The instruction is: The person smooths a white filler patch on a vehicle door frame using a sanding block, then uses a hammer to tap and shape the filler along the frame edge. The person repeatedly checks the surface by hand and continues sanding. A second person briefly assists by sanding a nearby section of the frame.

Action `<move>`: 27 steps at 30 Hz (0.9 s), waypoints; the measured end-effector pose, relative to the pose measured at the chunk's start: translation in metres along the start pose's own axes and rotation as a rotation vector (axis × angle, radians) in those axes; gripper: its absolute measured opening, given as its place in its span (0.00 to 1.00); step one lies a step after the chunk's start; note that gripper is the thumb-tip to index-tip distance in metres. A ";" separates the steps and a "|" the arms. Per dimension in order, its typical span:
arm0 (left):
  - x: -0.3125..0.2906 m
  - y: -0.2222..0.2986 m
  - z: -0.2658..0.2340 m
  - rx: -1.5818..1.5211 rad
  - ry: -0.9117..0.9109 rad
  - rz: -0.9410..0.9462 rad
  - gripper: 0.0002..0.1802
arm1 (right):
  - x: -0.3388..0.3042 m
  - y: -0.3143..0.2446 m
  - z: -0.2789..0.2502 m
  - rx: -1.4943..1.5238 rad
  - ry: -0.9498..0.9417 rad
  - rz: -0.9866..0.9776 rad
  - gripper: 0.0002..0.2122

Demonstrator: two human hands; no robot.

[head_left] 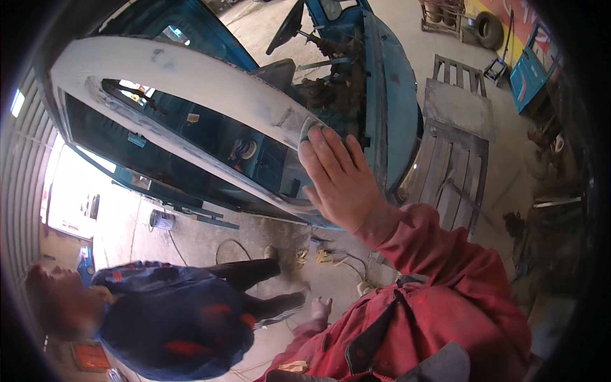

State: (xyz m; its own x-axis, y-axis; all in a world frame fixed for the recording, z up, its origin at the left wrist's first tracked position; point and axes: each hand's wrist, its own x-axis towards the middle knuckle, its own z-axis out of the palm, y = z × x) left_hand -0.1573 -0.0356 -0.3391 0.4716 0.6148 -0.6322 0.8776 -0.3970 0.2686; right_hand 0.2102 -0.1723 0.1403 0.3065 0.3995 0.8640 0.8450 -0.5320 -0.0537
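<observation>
My right hand lies with its fingers extended together, pressing a grey piece of sandpaper against the vehicle's window pillar. Only the sandpaper's edge shows beside my fingertips. The pillar is long, curved and coated whitish, with grey rubbed patches near my hand. It belongs to a teal vehicle body without window glass. Low beside my red jacket, my left hand hangs away from the vehicle, its fingers apart and nothing visible in them.
Another person in a dark blue jacket stands at the left. A bucket, hoses and cables are on the floor. Slatted metal racks lie right of the vehicle. Further back are a tyre and a teal door panel.
</observation>
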 end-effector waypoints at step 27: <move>0.007 -0.021 0.013 -0.055 0.082 0.043 0.43 | -0.004 0.008 0.001 0.084 0.004 0.005 0.43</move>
State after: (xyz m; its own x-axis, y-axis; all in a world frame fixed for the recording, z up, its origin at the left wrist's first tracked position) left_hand -0.1735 -0.0322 -0.3586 0.5128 0.6527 -0.5577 0.8585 -0.3877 0.3356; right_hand 0.2160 -0.1767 0.1358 0.3090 0.3945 0.8654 0.8775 -0.4691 -0.0995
